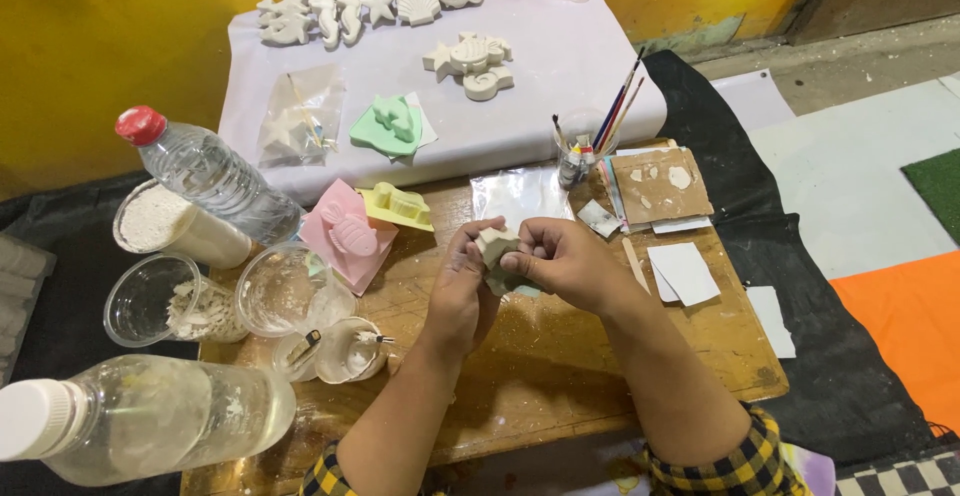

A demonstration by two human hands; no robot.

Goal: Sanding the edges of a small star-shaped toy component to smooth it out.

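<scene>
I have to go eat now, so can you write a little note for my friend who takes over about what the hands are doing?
Left hand and right hand: both hold one small pale cast piece above the wooden board.
Pink mould and yellow mould lie on the board, green mould on the white sheet.
Done: white sea-shape casts laid out on the sheet.
Left: brushes stand unused in their cup.

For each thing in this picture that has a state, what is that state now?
Left hand: closed on the small mould.
Right hand: gripping the small mould.
Small mould: held above the table.
Red-capped bottle: capped, tilted.
White-capped bottle: capped, lying down.
Brushes: standing in a cup.
</scene>
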